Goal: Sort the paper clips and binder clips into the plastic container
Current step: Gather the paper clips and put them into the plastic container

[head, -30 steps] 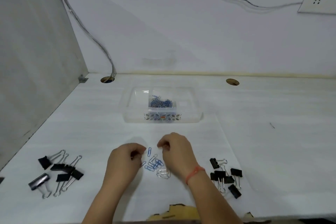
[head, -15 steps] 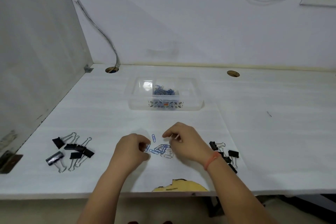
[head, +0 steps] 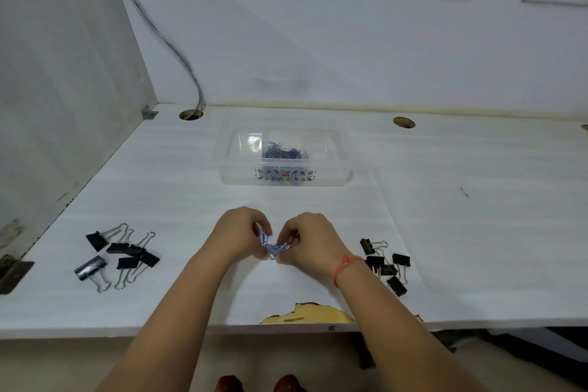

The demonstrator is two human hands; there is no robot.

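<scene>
Pinching together near the front edge of the bench (head: pixel 191 188), both hands are closing on a small bunch of blue paper clips (head: pixel 271 247). The left hand (head: pixel 239 237) is curling its fingers over the bunch from the left, thumb and fingertips nearly shut on it. The right hand (head: pixel 313 242), wearing an orange wrist thread (head: pixel 345 266), is pressing its fingertips against the same bunch from the right, so the clips are sitting between the two sets of fingers, touching both. Whether the bunch is lifted off the surface cannot be told. A clear plastic container (head: pixel 331 169) is standing further back, toward the rear edge, with a heap of blue clips (head: pixel 283 153) lying in its middle. Black binder clips (head: pixel 122 256) are lying near the front left corner, and a second group of binder clips (head: pixel 386 266) is lying just right of the right wrist.
</scene>
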